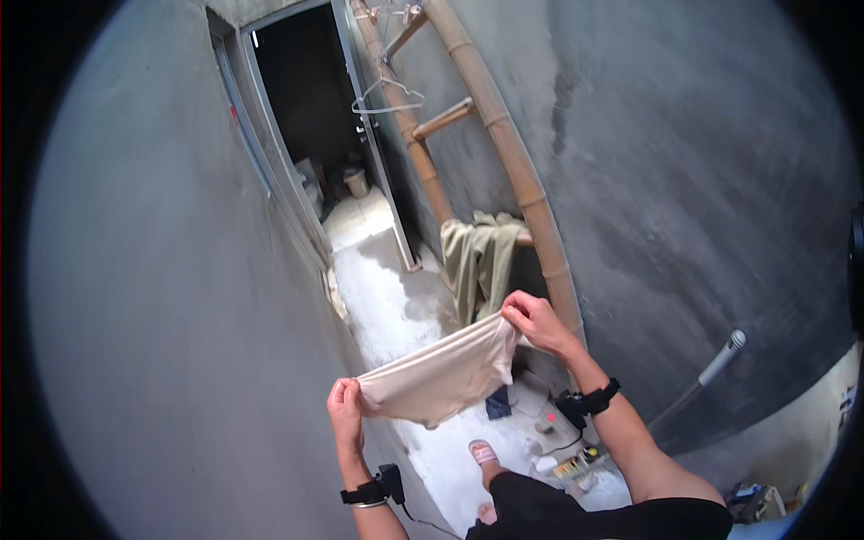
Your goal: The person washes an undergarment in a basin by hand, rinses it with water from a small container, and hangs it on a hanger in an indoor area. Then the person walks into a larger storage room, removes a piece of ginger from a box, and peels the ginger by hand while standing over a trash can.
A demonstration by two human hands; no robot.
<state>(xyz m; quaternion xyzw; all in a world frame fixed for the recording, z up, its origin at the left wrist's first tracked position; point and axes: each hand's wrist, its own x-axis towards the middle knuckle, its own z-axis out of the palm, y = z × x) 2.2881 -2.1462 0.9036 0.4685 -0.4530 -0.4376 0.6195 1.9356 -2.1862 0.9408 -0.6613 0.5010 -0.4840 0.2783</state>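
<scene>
In the head view, the cream cloth [441, 373] hangs between the two hands above the pale floor [432, 459], its long axis slanting up from left to right. The left hand [345, 409] and right hand [537, 321] each pinch an upper corner, fingers closed on fabric. Both arms reach forward; the right hand, higher, is nearer the bamboo ladder [535, 211].
</scene>
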